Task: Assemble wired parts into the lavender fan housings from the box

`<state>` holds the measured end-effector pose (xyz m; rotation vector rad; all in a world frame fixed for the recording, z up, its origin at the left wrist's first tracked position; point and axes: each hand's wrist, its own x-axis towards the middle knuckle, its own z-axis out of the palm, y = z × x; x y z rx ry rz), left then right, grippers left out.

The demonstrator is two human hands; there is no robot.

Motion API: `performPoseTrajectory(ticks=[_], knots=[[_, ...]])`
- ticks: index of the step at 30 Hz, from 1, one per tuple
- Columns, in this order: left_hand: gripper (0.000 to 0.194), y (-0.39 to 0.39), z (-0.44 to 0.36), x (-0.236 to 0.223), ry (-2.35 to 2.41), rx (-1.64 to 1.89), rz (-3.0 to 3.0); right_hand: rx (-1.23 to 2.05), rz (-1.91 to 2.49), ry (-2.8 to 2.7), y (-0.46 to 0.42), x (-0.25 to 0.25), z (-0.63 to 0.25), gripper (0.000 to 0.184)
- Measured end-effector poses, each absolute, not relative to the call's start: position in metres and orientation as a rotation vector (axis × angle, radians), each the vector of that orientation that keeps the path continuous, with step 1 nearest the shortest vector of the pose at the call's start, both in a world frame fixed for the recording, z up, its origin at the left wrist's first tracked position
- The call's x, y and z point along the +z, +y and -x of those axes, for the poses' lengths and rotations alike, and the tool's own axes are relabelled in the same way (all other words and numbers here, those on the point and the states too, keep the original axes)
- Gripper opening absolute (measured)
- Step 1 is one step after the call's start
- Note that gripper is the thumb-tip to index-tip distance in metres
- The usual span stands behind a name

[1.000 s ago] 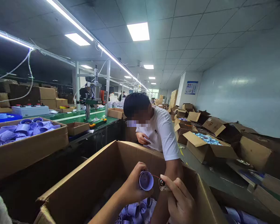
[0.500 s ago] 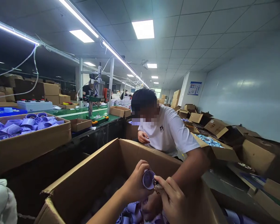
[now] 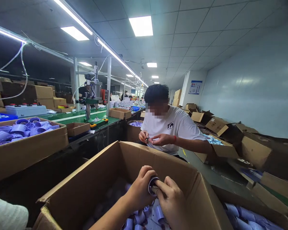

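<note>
My left hand (image 3: pixel 142 185) is wrapped round a short, pale lavender plastic cylinder (image 3: pixel 149 189), its open mouth facing right. The fingers of my right hand (image 3: pixel 171 196) are pinched together and reach into that mouth. Whatever lies between those fingertips is hidden by the cylinder and the fingers. Both hands are above a large open cardboard box (image 3: pixel 81 179). Loose lavender plastic cylinders (image 3: pixel 139 218) lie in the bottom of this box, below my hands.
Across the box sits a co-worker in a white T-shirt (image 3: pixel 182 123), both hands at a small part. To the left, a carton (image 3: pixel 26 150) holds more cylinders beside a green bench with a press machine (image 3: pixel 93 95). Open cartons (image 3: pixel 217 126) line the right wall.
My right fingers have moved from beside the cylinder's mouth, where they held a small dark part, into the mouth. The co-worker's arm has withdrawn from the box.
</note>
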<state>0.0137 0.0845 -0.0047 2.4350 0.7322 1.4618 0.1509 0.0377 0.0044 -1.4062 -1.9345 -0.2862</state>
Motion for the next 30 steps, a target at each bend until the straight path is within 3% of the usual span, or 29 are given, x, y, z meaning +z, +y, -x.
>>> performPoseTrajectory(ticks=[6,13,20,30], knots=[[0.047,0.083,-0.016,-0.006,0.712,1.482,-2.434,-0.148,1.438,-1.929,0.034,0.011,-0.148,0.014],[0.047,0.078,-0.019,-0.004,0.733,1.699,-2.375,0.186,1.356,-1.486,0.041,0.001,-0.134,0.009],[0.037,0.078,-0.018,-0.003,0.649,1.773,-2.417,0.530,1.325,-1.180,0.035,0.004,-0.120,0.020],[0.026,0.077,-0.014,0.002,0.807,1.761,-2.619,0.910,1.181,-0.928,0.052,-0.007,-0.117,0.020]])
